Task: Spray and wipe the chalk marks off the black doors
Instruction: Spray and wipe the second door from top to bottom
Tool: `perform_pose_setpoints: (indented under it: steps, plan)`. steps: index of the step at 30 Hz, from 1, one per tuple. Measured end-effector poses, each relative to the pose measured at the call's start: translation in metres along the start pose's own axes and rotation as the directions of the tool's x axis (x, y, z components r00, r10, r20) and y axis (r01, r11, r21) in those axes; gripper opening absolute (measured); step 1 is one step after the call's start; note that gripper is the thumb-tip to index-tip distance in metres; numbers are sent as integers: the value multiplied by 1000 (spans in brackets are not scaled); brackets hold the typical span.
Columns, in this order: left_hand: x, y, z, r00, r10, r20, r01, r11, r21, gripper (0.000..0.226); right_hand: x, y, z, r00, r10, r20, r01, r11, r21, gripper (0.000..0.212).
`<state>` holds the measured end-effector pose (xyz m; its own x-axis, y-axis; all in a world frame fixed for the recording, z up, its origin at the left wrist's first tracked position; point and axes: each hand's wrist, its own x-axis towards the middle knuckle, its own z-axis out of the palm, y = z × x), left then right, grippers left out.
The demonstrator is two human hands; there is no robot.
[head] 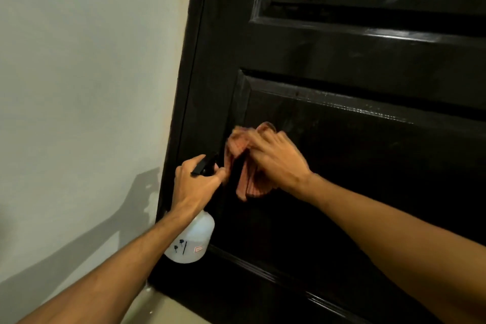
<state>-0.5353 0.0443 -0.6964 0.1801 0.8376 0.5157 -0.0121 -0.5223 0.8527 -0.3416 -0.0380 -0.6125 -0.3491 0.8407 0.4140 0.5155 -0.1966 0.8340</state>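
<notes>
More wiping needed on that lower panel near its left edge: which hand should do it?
Right. The right hand already presses the reddish cloth against the lower panel. The left hand is occupied gripping the spray bottle.

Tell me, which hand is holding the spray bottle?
The left hand grips the white spray bottle by its black top. The right hand presses an orange cloth flat against the black door.

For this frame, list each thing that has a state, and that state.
Left hand: gripping the spray bottle's neck.
Spray bottle: upright, nozzle toward the door.
Right hand: pressing the cloth, motion-blurred.
Cloth: bunched against the lower panel.
Black door: glossy; no chalk marks discernible.
</notes>
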Motion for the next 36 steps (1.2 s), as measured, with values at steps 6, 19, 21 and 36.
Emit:
perform_pose_setpoints:
  steps: [6, 19, 21, 36]
  plan:
    - [-11, 38, 30, 999, 5, 46, -1, 997, -74, 12, -50, 29, -9, 849, 515, -120, -507, 857, 90, 47]
    - [-42, 130, 97, 970, 148, 195, -125, 984, -125, 13, -161, 91, -17, 606, 783, -142, -767, 622, 158, 56]
    - [-42, 153, 110, 963, 177, 205, -154, 980, -126, 11, -150, 86, -15, 815, 569, -114, -553, 820, 146, 62]
    - [-88, 197, 196, 917, 213, 337, -148, 967, -208, 7, -319, 187, -7, 528, 834, -159, -827, 548, 130, 68]
